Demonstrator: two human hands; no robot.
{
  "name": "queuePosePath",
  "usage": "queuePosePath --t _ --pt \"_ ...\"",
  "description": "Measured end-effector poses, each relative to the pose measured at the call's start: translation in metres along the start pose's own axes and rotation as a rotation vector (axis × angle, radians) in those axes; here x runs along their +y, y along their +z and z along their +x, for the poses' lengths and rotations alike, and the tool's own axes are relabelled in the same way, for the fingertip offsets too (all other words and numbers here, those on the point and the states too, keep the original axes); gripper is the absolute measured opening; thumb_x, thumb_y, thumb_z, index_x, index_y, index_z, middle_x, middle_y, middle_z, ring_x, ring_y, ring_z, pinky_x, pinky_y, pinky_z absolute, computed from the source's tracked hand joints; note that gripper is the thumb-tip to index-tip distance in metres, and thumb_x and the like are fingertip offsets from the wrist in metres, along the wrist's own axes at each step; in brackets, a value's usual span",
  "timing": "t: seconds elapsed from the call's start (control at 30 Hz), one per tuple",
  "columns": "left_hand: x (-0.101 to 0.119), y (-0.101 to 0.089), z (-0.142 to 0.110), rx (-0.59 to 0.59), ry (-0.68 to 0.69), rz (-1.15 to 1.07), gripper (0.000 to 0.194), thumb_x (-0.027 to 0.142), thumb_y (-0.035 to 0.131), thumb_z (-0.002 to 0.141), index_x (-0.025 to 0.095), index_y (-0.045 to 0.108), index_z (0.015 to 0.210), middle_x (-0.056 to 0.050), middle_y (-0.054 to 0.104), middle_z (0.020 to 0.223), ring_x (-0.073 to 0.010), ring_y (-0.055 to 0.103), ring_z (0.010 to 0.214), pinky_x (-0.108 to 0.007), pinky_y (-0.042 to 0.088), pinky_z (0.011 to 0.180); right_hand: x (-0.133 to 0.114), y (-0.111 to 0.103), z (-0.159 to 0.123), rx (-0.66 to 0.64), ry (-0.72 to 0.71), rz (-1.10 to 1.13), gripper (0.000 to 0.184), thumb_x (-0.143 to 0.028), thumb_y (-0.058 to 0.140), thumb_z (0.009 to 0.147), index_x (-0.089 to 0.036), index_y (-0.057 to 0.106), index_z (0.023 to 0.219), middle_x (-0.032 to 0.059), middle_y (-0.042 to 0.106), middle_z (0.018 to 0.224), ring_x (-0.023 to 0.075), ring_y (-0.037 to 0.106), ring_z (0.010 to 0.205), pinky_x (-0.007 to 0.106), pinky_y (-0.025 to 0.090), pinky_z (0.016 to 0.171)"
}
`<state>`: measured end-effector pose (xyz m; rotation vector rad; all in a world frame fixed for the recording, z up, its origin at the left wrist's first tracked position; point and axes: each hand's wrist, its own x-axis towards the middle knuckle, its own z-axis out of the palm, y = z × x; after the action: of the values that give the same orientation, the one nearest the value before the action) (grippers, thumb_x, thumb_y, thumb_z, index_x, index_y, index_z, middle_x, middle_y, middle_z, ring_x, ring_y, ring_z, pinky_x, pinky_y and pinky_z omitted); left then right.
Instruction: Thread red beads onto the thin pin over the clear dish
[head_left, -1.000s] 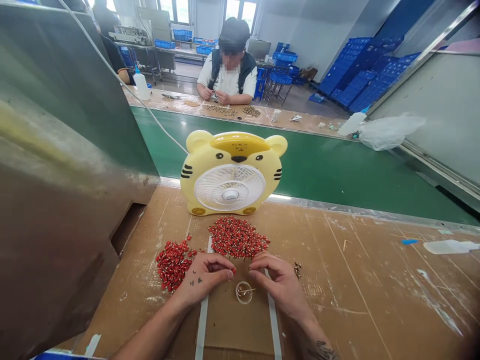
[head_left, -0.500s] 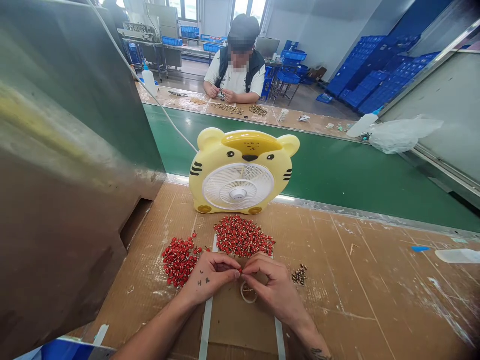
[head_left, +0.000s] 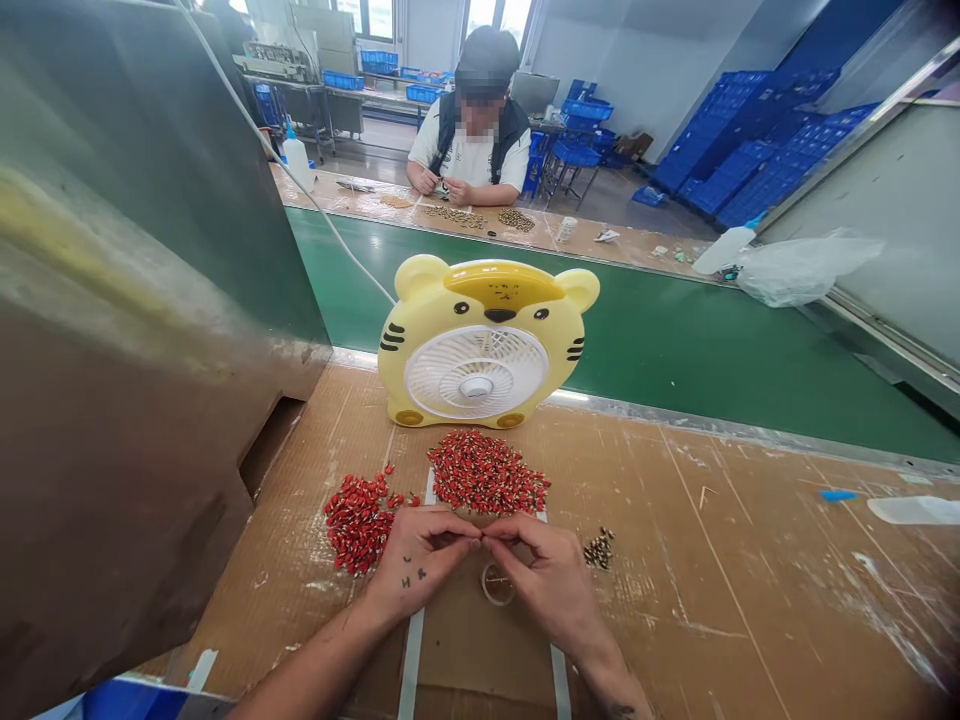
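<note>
Left hand (head_left: 427,550) and right hand (head_left: 536,560) meet near round dish (head_left: 496,603), fingertips pinched on tiny red piece (head_left: 482,537), mostly hidden; looks mid-work. Left heap (head_left: 358,525), centre heap (head_left: 487,473): can't tell which is finished; metallic bits (head_left: 598,550) look unused

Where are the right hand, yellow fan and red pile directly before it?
Right hand (head_left: 553,570): head view, back of the hand.
Yellow fan (head_left: 477,387): head view, grille hub.
Red pile (head_left: 487,474): head view, middle of heap.
</note>
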<state>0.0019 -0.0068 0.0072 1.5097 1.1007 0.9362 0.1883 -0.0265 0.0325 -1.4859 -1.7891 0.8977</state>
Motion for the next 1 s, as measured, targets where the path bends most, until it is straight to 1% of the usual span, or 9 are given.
queuePosePath --t 0.17,0.3,0.4,0.5,0.57,0.63,0.7,0.83,1.0 --pt "0.004 -0.001 -0.001 -0.014 0.035 0.055 0.014 0.017 0.068 0.081 0.021 0.081 0.080 -0.004 0.074 0.068 -0.0168 0.063 0.060 -0.025 0.044 0.057 -0.005 0.003 0.003 -0.002 -0.031 0.022 0.013 -0.018 0.061 0.085 -0.022 0.072 0.080 0.0014 0.074 0.075 0.0165 0.067 0.067 0.025 0.050 0.066" --pt "0.001 0.004 0.000 -0.049 0.086 0.076 0.016 0.019 0.064 0.086 0.022 0.080 0.086 -0.005 0.075 0.079 -0.0178 0.067 0.071 -0.025 0.050 0.066 -0.002 0.004 0.003 0.016 0.012 0.073 0.010 -0.021 0.062 0.084 -0.021 0.071 0.080 0.0019 0.074 0.076 0.0171 0.067 0.070 0.026 0.051 0.068" --pt "0.000 0.000 0.000 -0.062 0.092 0.151 0.022 0.019 0.064 0.086 0.022 0.075 0.105 -0.007 0.075 0.095 -0.0169 0.068 0.076 -0.025 0.053 0.073 0.014 -0.006 0.000 0.072 0.067 0.055 0.012 -0.026 0.062 0.086 -0.020 0.072 0.084 0.0034 0.075 0.081 0.0181 0.068 0.073 0.027 0.053 0.069" --pt "0.002 -0.021 0.001 -0.030 0.131 0.384 0.026 0.021 0.057 0.091 0.021 0.070 0.113 -0.010 0.070 0.114 -0.0182 0.067 0.083 -0.029 0.053 0.080 0.040 -0.026 -0.005 0.176 0.124 -0.031 0.017 -0.033 0.061 0.087 -0.019 0.072 0.087 0.0051 0.075 0.081 0.0195 0.069 0.071 0.028 0.053 0.067" --pt "0.004 -0.040 0.003 -0.026 0.159 0.615 0.026 0.021 0.049 0.095 0.021 0.071 0.107 -0.011 0.070 0.109 -0.0238 0.064 0.097 -0.035 0.049 0.089 0.055 -0.038 -0.008 0.188 0.153 -0.104 0.021 -0.036 0.060 0.088 -0.018 0.071 0.084 0.0049 0.074 0.077 0.0195 0.067 0.067 0.029 0.053 0.064" --pt "0.006 -0.058 0.005 -0.084 0.079 0.845 0.027 0.021 0.045 0.096 0.020 0.072 0.097 -0.011 0.070 0.103 -0.0263 0.062 0.095 -0.037 0.048 0.085 0.064 -0.045 -0.010 0.177 0.163 -0.170 0.023 -0.036 0.058 0.089 -0.018 0.071 0.083 0.0045 0.073 0.074 0.0193 0.066 0.063 0.029 0.052 0.061" --pt "0.007 -0.070 0.007 -0.161 -0.007 0.987 0.030 0.019 0.042 0.096 0.019 0.071 0.089 -0.011 0.068 0.097 -0.0263 0.062 0.091 -0.035 0.046 0.079 0.067 -0.045 -0.009 0.169 0.153 -0.206 0.024 -0.035 0.056 0.089 -0.018 0.071 0.082 0.0046 0.073 0.073 0.0196 0.065 0.062 0.029 0.051 0.060" --pt "0.005 -0.074 0.010 -0.282 -0.093 1.062 0.032 0.011 0.040 0.095 0.018 0.069 0.084 -0.011 0.067 0.093 -0.0248 0.063 0.090 -0.033 0.043 0.076 0.067 -0.041 -0.006 0.179 0.128 -0.217 0.023 -0.034 0.056 0.089 -0.019 0.072 0.083 0.0057 0.072 0.075 0.0213 0.065 0.067 0.032 0.051 0.065" --pt "0.007 -0.069 0.016 -0.338 -0.095 1.157 0.030 0.009 0.040 0.093 0.017 0.067 0.087 -0.012 0.067 0.094 -0.0262 0.065 0.090 -0.033 0.043 0.073 0.070 -0.052 -0.013 0.206 0.113 -0.222 0.024 -0.036 0.055 0.091 -0.020 0.073 0.086 0.0068 0.074 0.084 0.0214 0.065 0.071 0.032 0.050 0.067"
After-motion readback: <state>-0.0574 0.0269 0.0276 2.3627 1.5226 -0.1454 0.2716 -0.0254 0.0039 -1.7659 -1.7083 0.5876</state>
